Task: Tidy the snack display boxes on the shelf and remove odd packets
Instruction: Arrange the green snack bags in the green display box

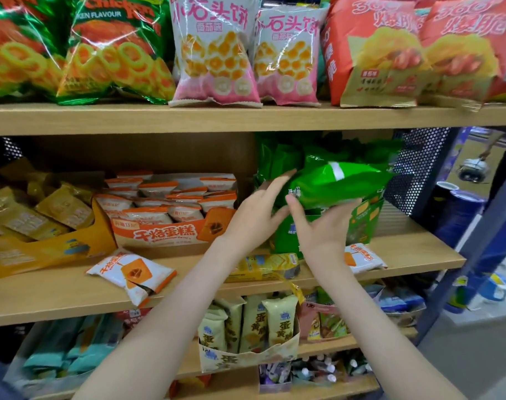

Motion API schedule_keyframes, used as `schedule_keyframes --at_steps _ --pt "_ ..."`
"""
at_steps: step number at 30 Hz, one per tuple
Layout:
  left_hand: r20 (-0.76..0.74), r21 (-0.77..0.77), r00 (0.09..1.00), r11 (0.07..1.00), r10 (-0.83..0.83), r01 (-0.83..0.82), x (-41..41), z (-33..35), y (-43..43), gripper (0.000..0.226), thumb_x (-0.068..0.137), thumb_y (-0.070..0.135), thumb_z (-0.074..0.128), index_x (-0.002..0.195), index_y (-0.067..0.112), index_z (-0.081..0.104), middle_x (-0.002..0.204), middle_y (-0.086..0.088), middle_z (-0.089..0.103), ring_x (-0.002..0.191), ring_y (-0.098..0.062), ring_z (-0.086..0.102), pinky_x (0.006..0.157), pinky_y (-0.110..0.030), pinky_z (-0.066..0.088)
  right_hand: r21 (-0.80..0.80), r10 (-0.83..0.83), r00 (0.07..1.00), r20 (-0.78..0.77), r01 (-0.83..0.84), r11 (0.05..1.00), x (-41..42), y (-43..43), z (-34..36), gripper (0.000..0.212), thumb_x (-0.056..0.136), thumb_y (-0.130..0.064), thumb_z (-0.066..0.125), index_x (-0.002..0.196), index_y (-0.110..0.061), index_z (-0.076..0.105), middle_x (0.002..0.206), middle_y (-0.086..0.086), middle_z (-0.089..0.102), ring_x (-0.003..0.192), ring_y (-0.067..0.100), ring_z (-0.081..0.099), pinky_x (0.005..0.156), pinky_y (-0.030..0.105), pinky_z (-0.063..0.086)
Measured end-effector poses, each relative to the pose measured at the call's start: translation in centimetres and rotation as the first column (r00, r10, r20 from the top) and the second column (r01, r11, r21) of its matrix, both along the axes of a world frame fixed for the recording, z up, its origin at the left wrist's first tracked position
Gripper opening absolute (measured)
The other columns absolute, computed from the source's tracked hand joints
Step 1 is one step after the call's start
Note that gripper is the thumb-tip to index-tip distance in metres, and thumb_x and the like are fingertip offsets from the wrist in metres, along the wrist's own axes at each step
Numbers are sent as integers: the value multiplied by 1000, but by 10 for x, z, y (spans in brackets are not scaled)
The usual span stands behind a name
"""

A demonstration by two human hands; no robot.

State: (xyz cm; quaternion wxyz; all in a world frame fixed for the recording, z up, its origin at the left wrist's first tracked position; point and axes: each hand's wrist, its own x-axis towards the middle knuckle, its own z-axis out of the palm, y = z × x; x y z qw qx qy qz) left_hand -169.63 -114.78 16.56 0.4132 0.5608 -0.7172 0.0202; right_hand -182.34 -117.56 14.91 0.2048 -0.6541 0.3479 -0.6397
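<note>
The left hand's [254, 215] fingers [277, 183] are straight and close together, and their tips lie against the left end of one green packet [341, 180]. The right hand's [323, 229] fingers [351, 207] are spread wide. Its thumb is raised at the packet's lower left and the rest reach along its lower edge. The packet is blurred, so it is unclear how firmly it is held. It lies tilted over the open top of the green display box [283, 235], among the other green packets packed there.

That green box is one of three display boxes on the middle shelf board [58, 295]. Just to its left is an orange-and-white box [171, 232] full of matching packets. Further left is a yellow box [44, 249] of golden packets.

Three loose packets lie on the board in front of the boxes:
- One yellow packet [266, 265] is just in front of the green box, between the two forearms.
- One white-and-orange packet [364, 258] is at the green box's front right corner.
- A second white-and-orange packet [133, 272] is well to the green box's left, in front of the orange-and-white box.
</note>
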Motion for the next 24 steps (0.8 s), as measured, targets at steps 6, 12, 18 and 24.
schedule_keyframes --at_steps 6,12,18,24 --pt "7 1 1000 1000 -14 14 2 10 -6 53 92 23 65 142 19 46 122 -10 64 70 10 57 58 -3 40 58 -20 999 -33 22 998 -11 -7 1 85 82 -34 75 138 1 22 131 11 42 116 17 45 95 12 34" --pt "62 191 995 977 84 -94 8 2 -17 60 93 38 60 147 26 36 136 -7 58 117 -26 58 94 -30 47 24 -16 988 -153 20 999 -8 -18 -3 72 83 -32 74 137 -10 31 126 7 49 120 19 50 100 39 47" --pt "106 237 984 958 141 -163 6 -2 -17 55 97 40 52 147 23 37 123 -10 63 107 -25 60 83 -32 48 -360 -305 939 -160 232 904 3 -18 -3 95 80 -20 78 146 -19 10 145 19 25 132 30 27 109 41 23" --pt "162 219 975 958 151 -185 2 -8 -18 54 98 35 52 147 18 38 138 -14 52 132 -31 40 111 -48 32 -445 -453 858 -242 317 838 9 -32 0 89 86 -25 70 148 -25 6 144 34 29 127 44 35 102 57 34"
